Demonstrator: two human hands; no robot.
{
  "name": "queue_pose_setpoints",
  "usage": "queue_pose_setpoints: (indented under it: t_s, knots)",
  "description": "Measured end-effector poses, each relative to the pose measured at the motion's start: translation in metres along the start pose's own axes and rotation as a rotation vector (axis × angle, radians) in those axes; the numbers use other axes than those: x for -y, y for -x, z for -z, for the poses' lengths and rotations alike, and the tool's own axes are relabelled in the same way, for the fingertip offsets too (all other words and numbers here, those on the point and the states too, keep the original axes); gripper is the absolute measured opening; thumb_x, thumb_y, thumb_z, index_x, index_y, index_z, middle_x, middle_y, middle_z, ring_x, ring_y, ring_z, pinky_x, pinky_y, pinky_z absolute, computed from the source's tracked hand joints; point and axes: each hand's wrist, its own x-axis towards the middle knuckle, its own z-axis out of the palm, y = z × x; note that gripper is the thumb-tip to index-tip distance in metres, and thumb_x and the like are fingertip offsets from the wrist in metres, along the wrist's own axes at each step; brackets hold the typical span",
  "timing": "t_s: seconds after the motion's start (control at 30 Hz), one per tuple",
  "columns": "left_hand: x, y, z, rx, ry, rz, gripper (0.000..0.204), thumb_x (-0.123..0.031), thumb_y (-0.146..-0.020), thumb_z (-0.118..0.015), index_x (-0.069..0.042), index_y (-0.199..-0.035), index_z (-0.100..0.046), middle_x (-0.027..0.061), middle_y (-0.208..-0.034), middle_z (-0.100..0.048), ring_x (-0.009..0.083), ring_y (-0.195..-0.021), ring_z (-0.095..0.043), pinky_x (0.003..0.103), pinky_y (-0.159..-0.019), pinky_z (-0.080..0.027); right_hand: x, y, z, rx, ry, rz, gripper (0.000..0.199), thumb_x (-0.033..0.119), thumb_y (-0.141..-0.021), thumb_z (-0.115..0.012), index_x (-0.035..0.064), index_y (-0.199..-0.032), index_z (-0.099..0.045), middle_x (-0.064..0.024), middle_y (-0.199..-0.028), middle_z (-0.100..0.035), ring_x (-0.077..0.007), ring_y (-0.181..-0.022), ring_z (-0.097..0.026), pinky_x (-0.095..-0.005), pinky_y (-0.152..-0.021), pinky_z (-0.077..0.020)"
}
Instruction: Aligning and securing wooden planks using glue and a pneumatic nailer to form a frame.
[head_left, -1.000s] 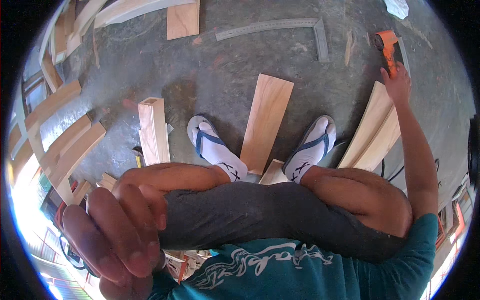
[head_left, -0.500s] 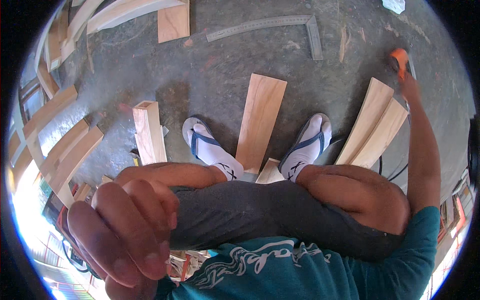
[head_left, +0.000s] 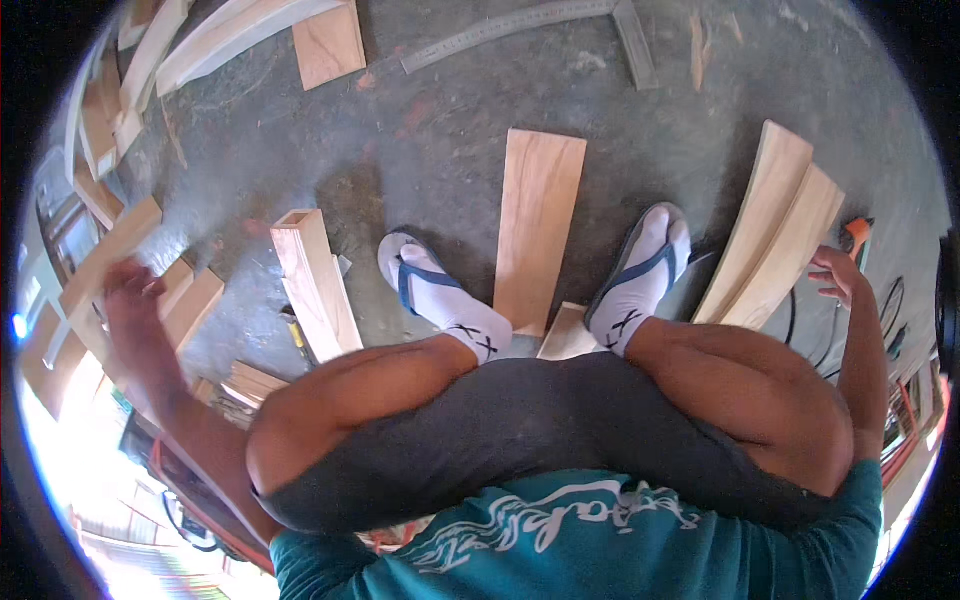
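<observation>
**Squatting among cut boards on a concrete floor**

Nearest are bent knees in dark shorts and a teal shirt. The left hand [head_left: 135, 300] is out to the left, blurred, fingers loosely spread and holding nothing, over stacked wood offcuts [head_left: 185, 300]. The right hand [head_left: 835, 278] hangs at the right edge, fingers slightly curled and open, empty, just beside an orange power tool [head_left: 856, 236] and near two leaning planks [head_left: 780, 235]. Both feet wear white socks and blue flip-flops [head_left: 640, 275]. Between them lies a flat board [head_left: 540, 225]; to its left lies a hollow wooden box section [head_left: 312, 280]. Farther off a metal framing square [head_left: 560, 22] lies on the floor [head_left: 420, 130].
</observation>
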Motion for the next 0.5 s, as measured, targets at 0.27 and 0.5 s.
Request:
queue_pose_setpoints:
  t_s: [0.27,0.5]
  knots:
    - [0.183,0.089,-0.112,0.325,-0.384,0.493,0.106,-0.037,-0.073,-0.086,-0.002,-0.149,-0.02,0.0208,-0.131,-0.046,0.0303,-0.119,-0.049,0.042,-0.103,-0.04,-0.077,-0.034,-0.086,-0.61,-0.363,0.285,0.086,0.065,-0.089,-0.049,0.0096,-0.151,-0.028,-0.0128,-0.136,-0.051,-0.0253,-0.113,-0.055,-0.0464,-0.088,-0.0452]
    - [0.144,0.129,-0.182,0.221,-0.696,0.45,0.11,-0.036,-0.072,-0.084,0.007,-0.146,-0.015,0.0304,-0.14,-0.039,0.0438,-0.129,-0.042,0.049,-0.11,-0.033,-0.033,-0.016,-0.123,-0.782,-0.14,0.391,0.095,0.057,-0.083,-0.06,0.0008,-0.149,-0.022,-0.0216,-0.141,-0.042,-0.0327,-0.122,-0.045,-0.0463,-0.098,-0.0382]
